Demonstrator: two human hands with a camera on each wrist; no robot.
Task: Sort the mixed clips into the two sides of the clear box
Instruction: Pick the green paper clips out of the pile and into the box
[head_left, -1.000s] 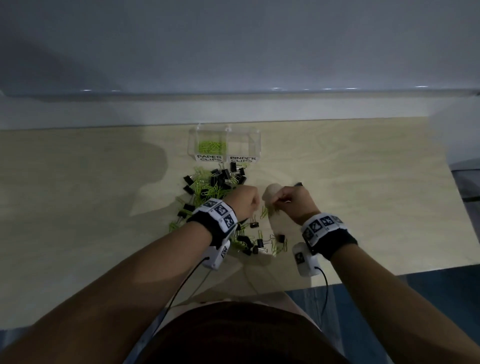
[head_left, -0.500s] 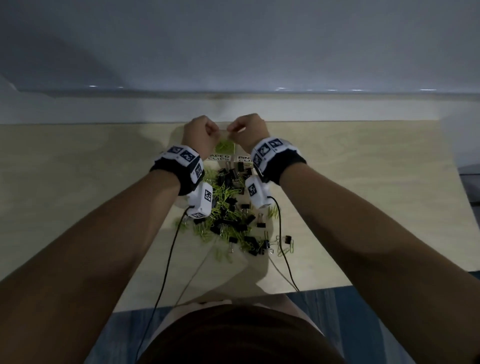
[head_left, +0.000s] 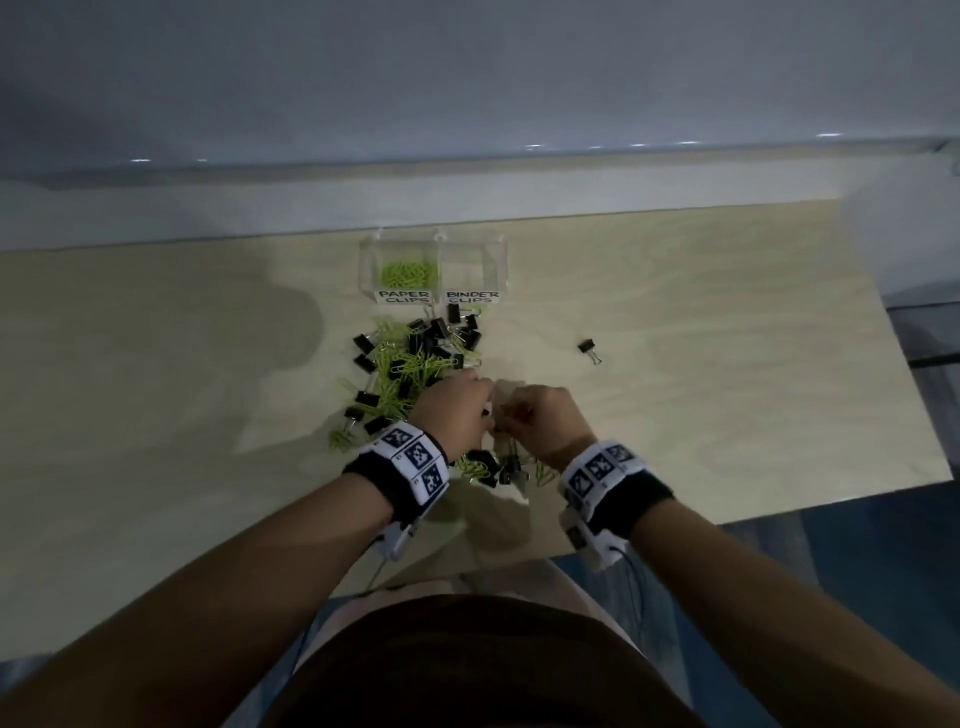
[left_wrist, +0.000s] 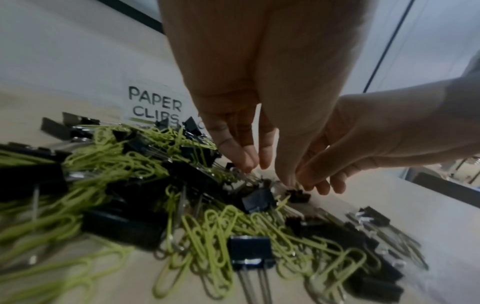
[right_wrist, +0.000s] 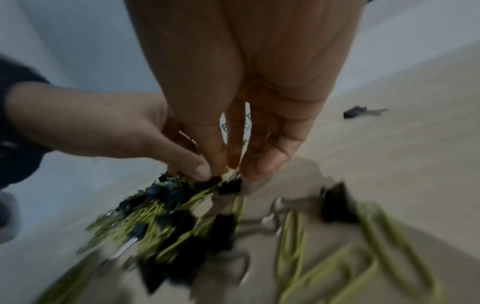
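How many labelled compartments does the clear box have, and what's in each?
2. The left compartment, labelled PAPER CLIPS, holds green paper clips. The right compartment, labelled BINDER CLIPS, looks empty.

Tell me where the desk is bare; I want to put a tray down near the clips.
Bare wood lies left of the pile and right of the stray binder clip. Crowded: between the box and both hands.

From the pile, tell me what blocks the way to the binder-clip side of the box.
Nothing visible does. The binder clips side is open-topped and looks empty; the mixed pile reaches up to its labelled front wall.
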